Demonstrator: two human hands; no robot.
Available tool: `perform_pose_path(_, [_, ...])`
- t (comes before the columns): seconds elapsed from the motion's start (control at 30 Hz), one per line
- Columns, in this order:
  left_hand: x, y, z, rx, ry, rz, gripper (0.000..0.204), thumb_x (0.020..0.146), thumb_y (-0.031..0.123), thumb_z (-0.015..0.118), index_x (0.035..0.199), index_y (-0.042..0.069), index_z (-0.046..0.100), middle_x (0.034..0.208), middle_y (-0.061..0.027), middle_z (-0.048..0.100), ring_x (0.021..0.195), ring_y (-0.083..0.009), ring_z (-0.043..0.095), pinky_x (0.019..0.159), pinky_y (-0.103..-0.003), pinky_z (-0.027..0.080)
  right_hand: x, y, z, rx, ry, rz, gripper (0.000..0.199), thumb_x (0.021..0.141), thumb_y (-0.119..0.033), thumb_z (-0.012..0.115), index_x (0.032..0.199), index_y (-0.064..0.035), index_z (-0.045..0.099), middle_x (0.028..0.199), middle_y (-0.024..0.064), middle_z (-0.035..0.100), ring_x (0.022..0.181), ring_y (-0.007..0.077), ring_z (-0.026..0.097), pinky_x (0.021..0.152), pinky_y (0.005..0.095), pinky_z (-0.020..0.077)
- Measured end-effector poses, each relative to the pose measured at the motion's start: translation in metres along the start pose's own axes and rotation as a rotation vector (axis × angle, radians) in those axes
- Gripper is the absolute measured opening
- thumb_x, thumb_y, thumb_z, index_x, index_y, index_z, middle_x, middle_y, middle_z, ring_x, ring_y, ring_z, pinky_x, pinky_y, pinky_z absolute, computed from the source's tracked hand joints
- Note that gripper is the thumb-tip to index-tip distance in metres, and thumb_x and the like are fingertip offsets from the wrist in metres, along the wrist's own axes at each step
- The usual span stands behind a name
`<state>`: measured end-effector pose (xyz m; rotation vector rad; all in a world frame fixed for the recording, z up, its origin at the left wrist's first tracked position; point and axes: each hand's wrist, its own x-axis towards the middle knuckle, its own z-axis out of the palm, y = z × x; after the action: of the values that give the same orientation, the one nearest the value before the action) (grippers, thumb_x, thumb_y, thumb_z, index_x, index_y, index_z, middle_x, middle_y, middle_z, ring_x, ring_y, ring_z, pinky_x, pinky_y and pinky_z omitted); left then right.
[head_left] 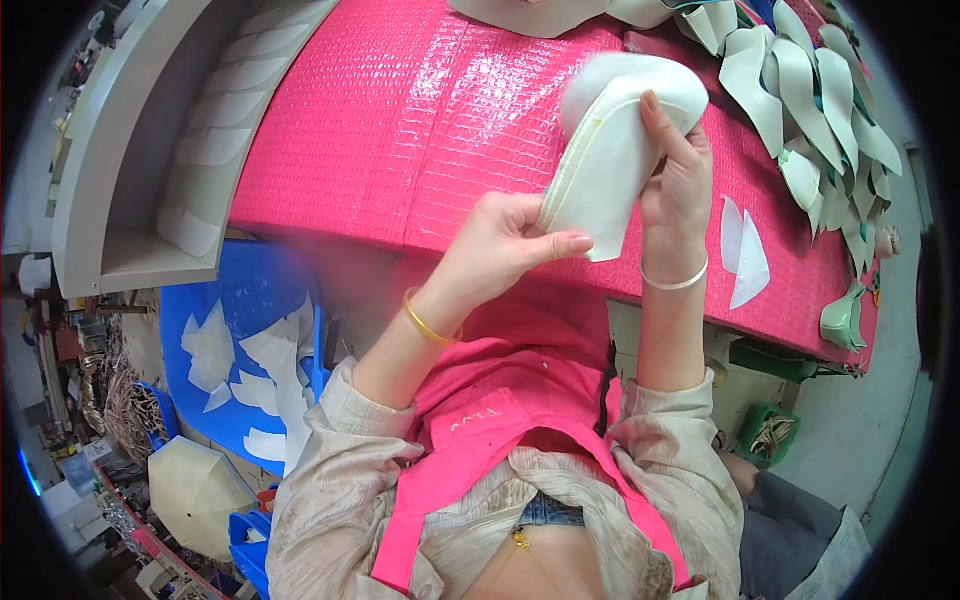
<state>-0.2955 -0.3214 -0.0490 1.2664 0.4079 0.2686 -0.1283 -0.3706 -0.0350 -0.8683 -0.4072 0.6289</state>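
Up over the pink table, both hands hold a flat white shoe piece (612, 165), made of layers with a rounded far end and a narrower near end. My left hand (510, 235) pinches its near end between thumb and fingers. Higher up, my right hand (677, 165) grips the right edge, thumb lying on the face and the other fingers partly hidden behind it. A yellowish seam or edge line runs along the left side of the piece. Two thin white scraps (746, 255) lie on the table to the right of my right wrist.
A pink textured cover (400, 130) spans the table. Many white curved shoe parts (800, 90) are piled at the far right, near a pale green piece (845, 318). Left stands a grey machine housing (90, 200) with pale pieces in a row; below, a blue bin (190, 375) contains white scraps.
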Motion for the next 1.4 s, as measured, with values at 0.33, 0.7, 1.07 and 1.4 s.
perform_pose_path(0.33, [0.041,0.012,-0.004,-0.494,0.216,0.185,0.032,0.085,0.023,0.058,0.103,-0.004,0.058,0.094,-0.0101,0.063,0.087,-0.0162,0.06,0.081,-0.029,0.047,-0.015,-0.01,0.012,-0.278,-0.276,0.27,0.02,0.079,-0.012,0.066,0.088,0.0033,0.059,0.074,0.0014,0.059,0.07,0.0063,0.053,0.063,0.0216,0.044])
perform_pose_path(0.7, [0.04,0.034,-0.002,-0.473,0.658,0.372,0.041,0.087,0.036,0.053,0.084,-0.004,0.062,0.072,-0.0075,0.063,0.059,-0.0124,0.06,0.052,-0.025,0.047,-0.031,0.02,0.007,-0.281,-0.553,0.21,0.015,0.085,-0.009,0.057,0.089,0.0046,0.06,0.082,-0.0006,0.057,0.079,0.0031,0.048,0.068,0.019,0.0395])
perform_pose_path(1.07, [0.034,0.019,-0.009,-0.142,0.296,0.229,0.027,0.082,0.022,0.063,0.08,-0.006,0.065,0.068,-0.0049,0.062,0.061,-0.0076,0.056,0.055,-0.022,0.044,-0.049,0.028,-0.013,-0.35,-0.267,-0.075,0.029,0.09,-0.025,0.051,0.095,0.0016,0.06,0.079,0.0003,0.059,0.072,0.005,0.051,0.063,0.0199,0.0409])
perform_pose_path(1.4, [0.021,-0.04,0.052,0.013,0.398,0.436,0.014,0.08,0.009,0.063,0.086,-0.003,0.064,0.079,-0.0087,0.063,0.073,-0.0099,0.058,0.062,-0.023,0.044,-0.017,0.023,-0.016,-0.567,-0.027,0.06,0.054,0.093,-0.045,0.035,0.077,-0.0005,0.061,0.061,-0.0012,0.053,0.05,0.0054,0.043,0.047,0.0211,0.0361])
